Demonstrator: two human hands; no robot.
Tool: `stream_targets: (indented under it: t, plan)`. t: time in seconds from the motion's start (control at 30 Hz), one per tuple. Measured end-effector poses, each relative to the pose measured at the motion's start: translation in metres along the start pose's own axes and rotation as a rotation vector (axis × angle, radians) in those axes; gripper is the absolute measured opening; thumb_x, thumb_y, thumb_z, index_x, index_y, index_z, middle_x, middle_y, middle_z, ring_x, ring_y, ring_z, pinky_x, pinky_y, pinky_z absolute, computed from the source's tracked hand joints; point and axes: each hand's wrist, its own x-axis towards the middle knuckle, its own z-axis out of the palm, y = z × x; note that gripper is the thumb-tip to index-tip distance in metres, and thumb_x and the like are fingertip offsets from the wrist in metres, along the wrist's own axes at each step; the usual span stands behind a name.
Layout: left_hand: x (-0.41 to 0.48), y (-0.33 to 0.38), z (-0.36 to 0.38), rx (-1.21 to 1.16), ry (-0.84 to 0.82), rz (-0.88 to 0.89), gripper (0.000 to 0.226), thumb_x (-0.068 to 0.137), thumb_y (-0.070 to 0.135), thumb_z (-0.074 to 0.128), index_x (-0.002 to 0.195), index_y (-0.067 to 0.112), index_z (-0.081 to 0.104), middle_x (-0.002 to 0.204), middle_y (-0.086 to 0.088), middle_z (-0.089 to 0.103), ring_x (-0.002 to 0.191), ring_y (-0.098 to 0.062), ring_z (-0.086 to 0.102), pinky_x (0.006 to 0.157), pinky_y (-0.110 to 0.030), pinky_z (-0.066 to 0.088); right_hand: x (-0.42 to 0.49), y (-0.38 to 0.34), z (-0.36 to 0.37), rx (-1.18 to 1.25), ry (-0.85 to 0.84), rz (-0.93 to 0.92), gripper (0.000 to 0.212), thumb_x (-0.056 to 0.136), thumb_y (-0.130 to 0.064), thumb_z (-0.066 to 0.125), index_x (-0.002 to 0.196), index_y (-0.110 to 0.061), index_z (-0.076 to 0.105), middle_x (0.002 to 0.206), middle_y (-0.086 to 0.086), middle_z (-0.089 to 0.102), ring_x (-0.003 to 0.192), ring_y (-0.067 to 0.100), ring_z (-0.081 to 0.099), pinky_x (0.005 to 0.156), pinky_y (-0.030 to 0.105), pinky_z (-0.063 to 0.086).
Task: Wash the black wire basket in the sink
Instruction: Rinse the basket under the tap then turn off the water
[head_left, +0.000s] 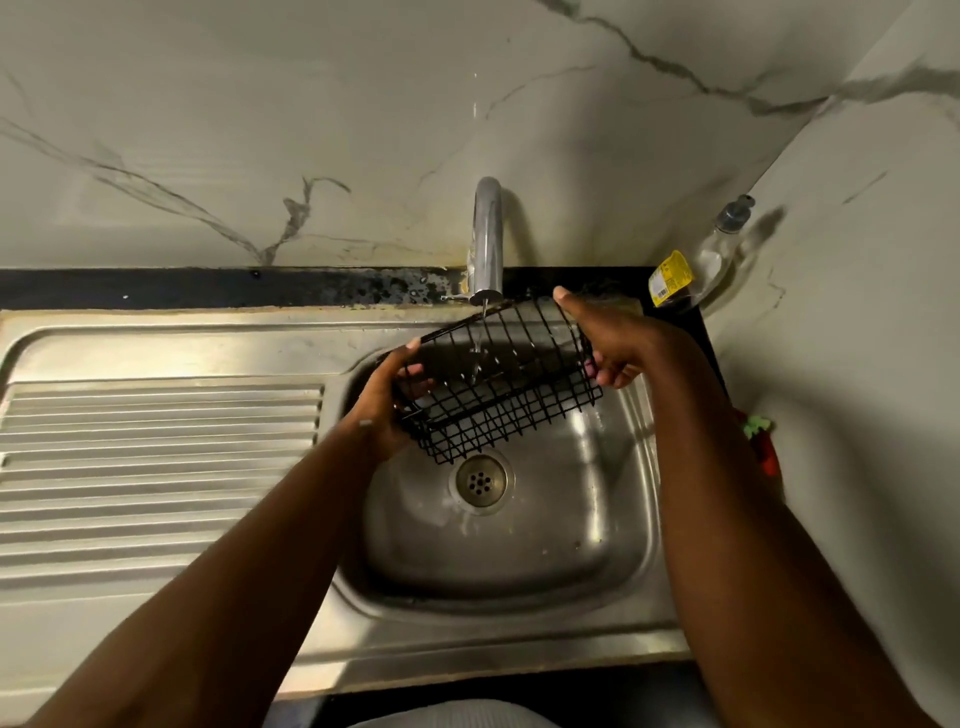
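The black wire basket (498, 379) hangs tilted over the steel sink (545, 545), just under the chrome tap (487, 239). A thin stream of water falls from the spout through its wires. My left hand (387, 400) grips the basket's left end, fingers curled through the mesh. My right hand (605, 338) holds the right end, thumb over the top rim and fingers curled under the side.
The drain (480, 482) lies below the basket. A ribbed steel draining board (156, 467) spreads to the left. A clear soap dispenser with a yellow label (701, 265) stands at the back right corner. A red and green item (763, 441) sits at the sink's right edge.
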Motion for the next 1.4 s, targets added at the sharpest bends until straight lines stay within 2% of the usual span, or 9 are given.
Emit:
stream_targets:
  t: [0.13,0.33,0.4,0.53,0.67,0.77,0.93,1.2,1.4]
  plan:
    - [0.003,-0.017,-0.014,-0.158,0.02,-0.017,0.055,0.086,0.065,0.07,0.112,0.017,0.074,0.106,-0.004,0.079,0.117,-0.03,0.063,0.111,-0.05,0.042,-0.008,-0.018,0.011,-0.188,0.091,-0.302,0.074,0.091,-0.084,0.029,0.143,-0.036,0.051,0.118,0.003,0.066,0.083,0.019,0.063,0.074,0.034,0.048]
    - [0.005,-0.039,-0.024,-0.089,0.09,-0.012,0.074,0.079,0.069,0.075,0.134,0.021,0.064,0.13,-0.003,0.071,0.121,-0.032,0.063,0.105,-0.057,0.048,-0.004,-0.013,0.022,-0.228,0.111,-0.315,0.094,0.075,-0.097,0.034,0.146,-0.038,0.049,0.129,0.002,0.065,0.079,0.016,0.072,0.06,0.027,0.049]
    - [0.011,-0.039,-0.027,-0.035,0.158,0.015,0.076,0.081,0.07,0.073,0.135,0.018,0.063,0.129,-0.005,0.071,0.118,-0.031,0.065,0.101,-0.054,0.051,-0.004,-0.013,0.028,-0.224,0.13,-0.318,0.091,0.076,-0.093,0.041,0.148,-0.037,0.048,0.143,0.006,0.06,0.101,0.024,0.071,0.079,0.034,0.056]
    - [0.021,-0.033,-0.022,0.198,0.363,0.123,0.091,0.09,0.069,0.062,0.156,0.01,0.04,0.145,-0.013,0.058,0.129,-0.034,0.058,0.104,-0.05,0.05,-0.011,-0.017,0.045,-0.291,0.173,-0.332,0.082,0.088,-0.08,0.047,0.152,-0.029,0.043,0.157,0.009,0.046,0.138,0.033,0.048,0.107,0.045,0.041]
    - [0.012,-0.031,-0.01,0.58,0.382,0.295,0.098,0.087,0.087,0.042,0.162,0.025,0.028,0.166,-0.017,0.028,0.152,-0.039,0.03,0.125,-0.055,0.023,-0.019,-0.031,0.059,-0.332,0.218,-0.365,0.084,0.086,-0.08,0.053,0.149,-0.025,0.049,0.153,0.009,0.051,0.137,0.031,0.051,0.109,0.043,0.042]
    - [0.011,-0.031,-0.002,0.827,0.242,0.506,0.111,0.076,0.101,0.024,0.159,0.028,0.033,0.165,-0.011,0.032,0.154,-0.032,0.023,0.126,-0.056,0.016,-0.021,-0.042,0.066,-0.389,0.28,-0.381,0.08,0.085,-0.08,0.053,0.141,-0.022,0.058,0.141,0.009,0.061,0.128,0.03,0.057,0.093,0.037,0.046]
    - [0.006,-0.026,0.0,1.073,0.271,0.742,0.129,0.06,0.095,0.069,0.159,0.021,0.03,0.158,-0.002,0.045,0.146,-0.021,0.04,0.12,-0.047,0.039,-0.02,-0.058,0.065,-0.52,0.324,-0.358,0.082,0.082,-0.087,0.046,0.125,-0.019,0.066,0.113,0.006,0.071,0.106,0.028,0.066,0.082,0.035,0.049]
    - [0.001,-0.024,-0.004,1.158,0.336,0.787,0.123,0.053,0.098,0.069,0.148,0.025,0.045,0.139,0.005,0.064,0.128,-0.014,0.06,0.108,-0.041,0.052,-0.02,-0.056,0.068,-0.574,0.209,-0.291,0.1,0.076,-0.095,0.04,0.15,-0.028,0.047,0.153,0.009,0.05,0.139,0.035,0.047,0.107,0.047,0.041]
    - [0.004,-0.026,0.005,1.142,0.395,0.792,0.119,0.054,0.093,0.072,0.143,0.019,0.046,0.135,-0.001,0.062,0.128,-0.021,0.056,0.11,-0.043,0.048,-0.024,-0.046,0.072,-0.495,0.337,-0.326,0.085,0.083,-0.089,0.042,0.145,-0.032,0.054,0.147,0.007,0.056,0.133,0.032,0.052,0.103,0.043,0.042]
